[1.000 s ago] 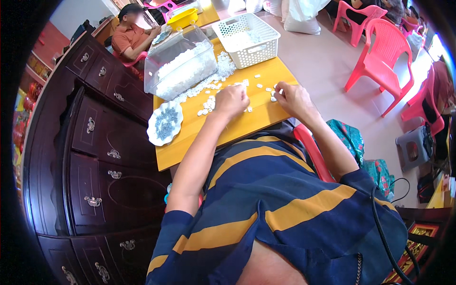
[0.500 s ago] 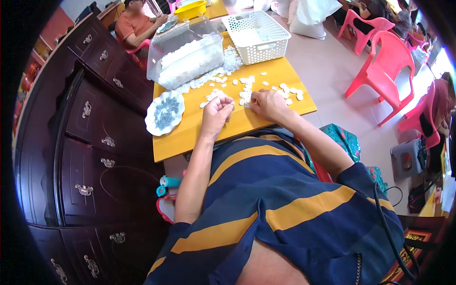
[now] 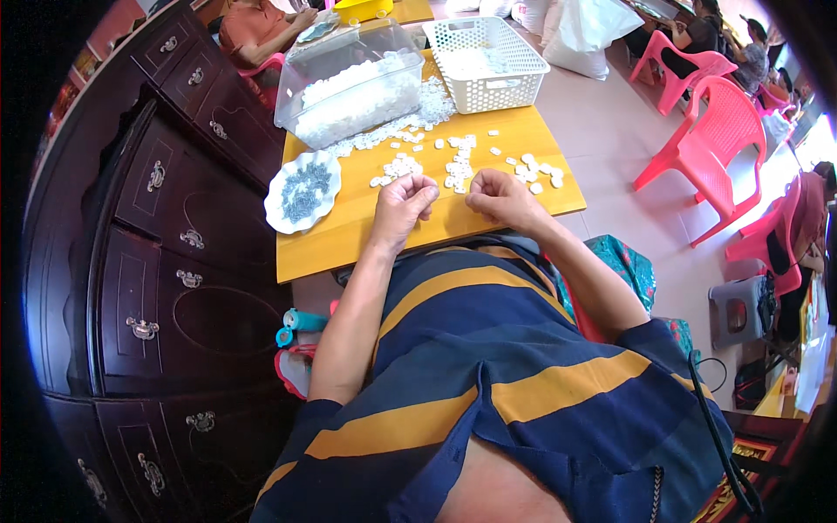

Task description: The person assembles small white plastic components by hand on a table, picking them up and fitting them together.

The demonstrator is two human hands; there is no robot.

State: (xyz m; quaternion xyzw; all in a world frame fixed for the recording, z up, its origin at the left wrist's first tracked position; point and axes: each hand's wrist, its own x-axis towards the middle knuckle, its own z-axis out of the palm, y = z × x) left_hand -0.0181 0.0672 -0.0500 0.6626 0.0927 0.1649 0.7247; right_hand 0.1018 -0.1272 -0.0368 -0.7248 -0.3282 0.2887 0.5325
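Observation:
Over the near part of the yellow wooden table [image 3: 349, 225], my left hand [image 3: 404, 209] is closed in a pinch, with whatever it may hold too small to make out. My right hand [image 3: 506, 200] faces it a short gap away, its thumb and fingertips also pressed together. Just beyond my left hand lies a pile of small white plastic pieces [image 3: 401, 166]. A second cluster of white pieces [image 3: 459, 162] sits beyond the gap between my hands. Rounder white pieces [image 3: 534, 166] lie beyond my right hand. A scalloped white plate [image 3: 277, 193] at the left holds tiny grey-blue parts [image 3: 305, 193].
A clear plastic bin [image 3: 288, 112] full of white pieces stands at the table's back left, with translucent bits spilled beside it. Right of it is a white perforated basket [image 3: 497, 94]. Dark drawers [image 3: 131, 261] line the left. A pink chair [image 3: 711, 144] stands right; another person sits beyond the bin.
My right hand has drawn back from the white pieces it was touching, its fingers now pinched. My left hand stays pinched, shifted slightly. The whole view has tilted a little.

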